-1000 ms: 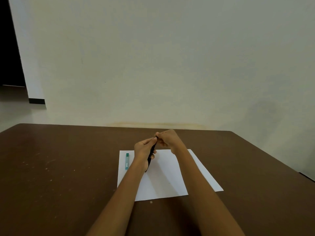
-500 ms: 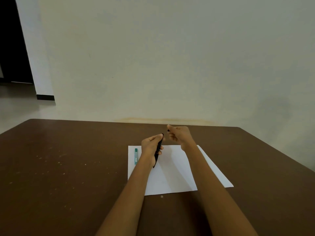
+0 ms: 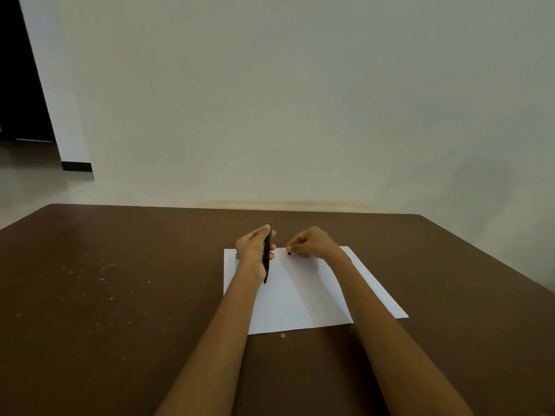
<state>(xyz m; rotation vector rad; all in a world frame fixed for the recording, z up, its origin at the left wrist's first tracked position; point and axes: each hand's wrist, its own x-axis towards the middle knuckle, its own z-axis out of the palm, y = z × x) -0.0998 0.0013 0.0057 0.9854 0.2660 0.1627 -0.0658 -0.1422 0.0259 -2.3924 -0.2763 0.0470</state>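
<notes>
The slim black pen-shaped writing tool [image 3: 266, 259] is held above the left part of the paper. It is nearly upright in the view, with its thin tip pointing back toward the person and its blunt end showing above the fingertips. The left hand [image 3: 253, 250] grips it, fingers curled round the barrel and thumb pressed along its side. Just to the right and apart from it, the right hand [image 3: 312, 243] has its fingers bunched and pinches a tiny black piece [image 3: 289, 253] between thumb and fingertip, low over the far edge of the sheet. Whether that piece touches the paper cannot be told.

Under both hands lies a plain white rectangular sheet of paper [image 3: 300, 295], flat and slightly turned. Both forearms cross its near edge. A narrow teal stick-like case [image 3: 237, 262] lies at the sheet's left edge, mostly hidden behind the left hand.

The sheet rests on a dark brown worktop [image 3: 120, 295] flecked with pale specks on its left side. Behind it stands a pale wall [image 3: 300, 100], with a dark doorway [image 3: 18, 70] at far left.
</notes>
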